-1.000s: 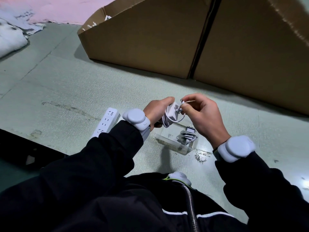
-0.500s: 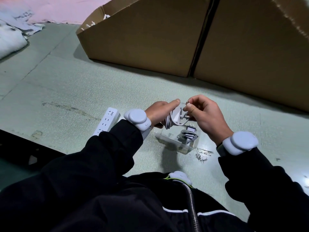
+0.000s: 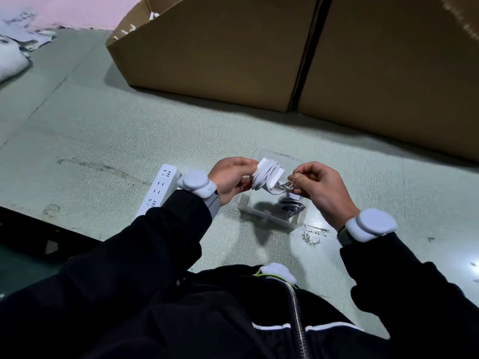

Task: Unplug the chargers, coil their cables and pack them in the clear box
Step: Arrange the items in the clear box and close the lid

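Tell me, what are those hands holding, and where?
Left hand grips the white charger by its cable-wrapped body; right hand pinches the cable's loose end.

Black jacket sleeves (image 3: 166, 255), white chest stripe (image 3: 269, 327) (zip down the middle), pale grey wrist pucks (image 3: 370, 227).

Both arms reach forward, left hand (image 3: 230, 178) and right hand (image 3: 320, 189) close together, fingers curled in a grip.
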Available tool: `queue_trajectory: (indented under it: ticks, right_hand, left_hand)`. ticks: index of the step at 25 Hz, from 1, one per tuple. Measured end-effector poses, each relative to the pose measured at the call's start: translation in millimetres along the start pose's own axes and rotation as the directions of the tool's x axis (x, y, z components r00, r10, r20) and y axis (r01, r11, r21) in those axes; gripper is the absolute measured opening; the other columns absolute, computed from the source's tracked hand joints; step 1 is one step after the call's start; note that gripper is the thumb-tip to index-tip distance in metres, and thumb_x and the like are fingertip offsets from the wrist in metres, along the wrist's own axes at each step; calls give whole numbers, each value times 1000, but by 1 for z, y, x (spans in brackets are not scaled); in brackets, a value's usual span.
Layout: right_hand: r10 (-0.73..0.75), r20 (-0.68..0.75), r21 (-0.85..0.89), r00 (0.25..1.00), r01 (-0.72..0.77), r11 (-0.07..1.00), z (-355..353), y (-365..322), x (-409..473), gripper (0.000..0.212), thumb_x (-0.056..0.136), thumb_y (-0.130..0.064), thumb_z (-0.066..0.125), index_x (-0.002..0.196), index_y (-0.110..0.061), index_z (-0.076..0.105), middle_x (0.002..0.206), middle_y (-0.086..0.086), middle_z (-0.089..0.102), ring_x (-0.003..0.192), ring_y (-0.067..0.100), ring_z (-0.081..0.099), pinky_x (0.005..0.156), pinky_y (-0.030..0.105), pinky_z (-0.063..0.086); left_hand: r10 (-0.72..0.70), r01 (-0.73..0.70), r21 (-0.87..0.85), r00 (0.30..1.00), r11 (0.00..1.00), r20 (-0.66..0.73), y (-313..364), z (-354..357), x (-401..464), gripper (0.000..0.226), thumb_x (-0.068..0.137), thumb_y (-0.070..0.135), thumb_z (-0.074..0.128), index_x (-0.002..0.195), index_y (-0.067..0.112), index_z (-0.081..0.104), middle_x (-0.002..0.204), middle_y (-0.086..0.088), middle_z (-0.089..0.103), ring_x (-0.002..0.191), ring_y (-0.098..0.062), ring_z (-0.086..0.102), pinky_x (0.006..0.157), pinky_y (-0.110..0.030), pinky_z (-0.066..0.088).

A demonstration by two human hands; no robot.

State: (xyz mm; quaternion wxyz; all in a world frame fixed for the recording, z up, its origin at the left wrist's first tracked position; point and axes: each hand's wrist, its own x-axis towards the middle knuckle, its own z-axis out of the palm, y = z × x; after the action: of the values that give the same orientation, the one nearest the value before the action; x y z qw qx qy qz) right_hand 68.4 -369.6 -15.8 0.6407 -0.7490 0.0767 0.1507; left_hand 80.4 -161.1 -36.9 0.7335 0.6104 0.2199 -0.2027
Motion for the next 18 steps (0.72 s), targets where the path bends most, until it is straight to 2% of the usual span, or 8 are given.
queue_trajectory:
  ticks: [3, 7, 10, 12, 15, 18]
  right_hand:
    - [21, 53, -22, 998, -20, 1000, -3, 8, 1, 9, 87, 0, 65, 84, -9, 64, 103, 34, 65, 83, 26, 64, 80, 39, 57]
    - [26, 80, -45, 996, -23, 999, -8, 16, 1, 8, 85, -3, 68, 87, -11, 66, 103, 26, 69, 86, 25, 65, 86, 44, 54]
    - [58, 31, -64, 998, -56, 996, -11, 24, 6, 8, 85, -5, 68, 86, -13, 67, 102, 26, 69, 90, 33, 66, 89, 49, 53]
    - [76, 20, -101, 997, -74, 992, -11, 30, 9, 7, 82, -9, 69, 84, -15, 68, 98, 23, 70, 92, 38, 67, 89, 50, 53]
    - [103, 7, -181, 995, -100, 978, -8, 37, 11, 6, 81, -11, 69, 83, -17, 68, 89, 12, 72, 81, 24, 67, 79, 42, 56]
    - [120, -2, -262, 993, -117, 958, -6, 42, 14, 5, 82, -14, 69, 82, -19, 68, 85, 5, 71, 75, 17, 65, 72, 34, 54]
  left_hand:
    - [65, -63, 96, 998, 993, -26, 0, 1, 6, 14, 87, 0, 60, 88, 10, 69, 67, -3, 61, 51, -12, 47, 58, -24, 45]
    - [191, -175, 316, 981, 932, -19, 4, 3, 15, 17, 88, 0, 57, 91, 11, 69, 75, -7, 64, 60, -17, 55, 62, -29, 50]
    - [232, -210, 496, 973, 843, 16, 2, 0, 25, 18, 89, 3, 56, 94, 14, 70, 79, -6, 66, 64, -13, 57, 62, -23, 49]
    - [256, -239, 624, 965, 744, 64, -2, -2, 31, 20, 88, 7, 57, 93, 21, 71, 83, 1, 67, 74, -13, 60, 74, -27, 50]
    - [231, -257, 721, 963, 644, 137, -10, 1, 37, 20, 87, 10, 58, 95, 23, 72, 92, 3, 70, 91, -17, 64, 88, -32, 51]
    - [205, -274, 775, 960, 570, 188, -15, 7, 41, 23, 88, 8, 57, 102, 20, 72, 105, 0, 71, 101, -17, 63, 90, -25, 47]
